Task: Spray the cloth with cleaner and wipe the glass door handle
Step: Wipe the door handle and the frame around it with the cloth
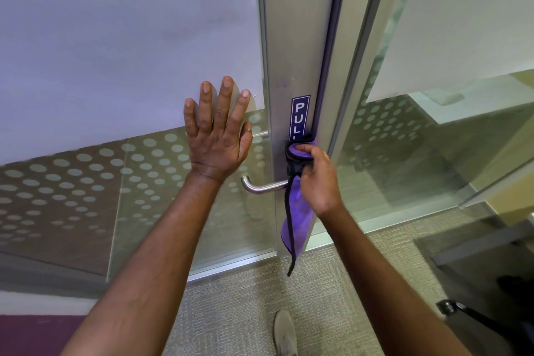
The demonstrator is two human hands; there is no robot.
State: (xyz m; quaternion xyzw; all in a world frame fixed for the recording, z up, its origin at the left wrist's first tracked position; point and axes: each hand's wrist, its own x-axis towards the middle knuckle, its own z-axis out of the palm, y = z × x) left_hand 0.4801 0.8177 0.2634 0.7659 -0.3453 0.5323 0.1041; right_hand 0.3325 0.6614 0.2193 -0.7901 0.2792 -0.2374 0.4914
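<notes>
A steel lever handle (261, 187) sticks out to the left from the grey metal stile (294, 37) of a glass door. My right hand (316, 179) grips a purple cloth with black edging (296, 220) and holds its bunched top against the stile just above the handle, over the lower end of a blue PULL sticker (300, 115). The rest of the cloth hangs down past the handle's base. My left hand (216, 136) lies flat with spread fingers on the frosted glass (115, 52) left of the handle. No spray bottle is in view.
Clear glass with a dot pattern (86, 182) runs below the frosted band. A second glass panel (433, 124) stands at the right. Beige carpet (245, 298) covers the floor, with my shoe (284, 332) at the bottom. A dark object (474, 318) lies at the lower right.
</notes>
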